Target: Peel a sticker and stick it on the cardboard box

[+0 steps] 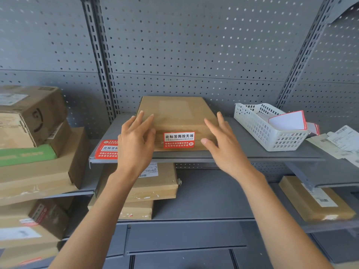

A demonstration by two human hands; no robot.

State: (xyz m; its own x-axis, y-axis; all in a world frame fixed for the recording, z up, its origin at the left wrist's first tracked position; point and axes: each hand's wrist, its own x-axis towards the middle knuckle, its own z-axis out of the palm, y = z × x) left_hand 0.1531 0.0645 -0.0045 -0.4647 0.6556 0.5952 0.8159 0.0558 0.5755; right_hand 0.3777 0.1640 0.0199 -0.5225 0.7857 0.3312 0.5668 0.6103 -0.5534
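Observation:
A flat brown cardboard box (pixel 174 113) lies on the grey metal shelf (pixel 242 154) in front of me. A red and white sticker (pixel 179 140) is stuck across the seam on its near side. My left hand (pixel 136 140) rests with spread fingers on the box's left part. My right hand (pixel 223 140) hovers at the box's right near corner, fingers apart and holding nothing. A sheet of red stickers (pixel 105 150) lies on the shelf left of the box, half hidden by my left hand.
A white perforated basket (pixel 260 131) holding red-edged white cards stands on the shelf to the right, with loose paper labels (pixel 340 142) beyond it. Stacked cardboard parcels (pixel 33 133) fill the left shelves, and more boxes (pixel 155 183) sit on the shelf below. Grey pegboard forms the back wall.

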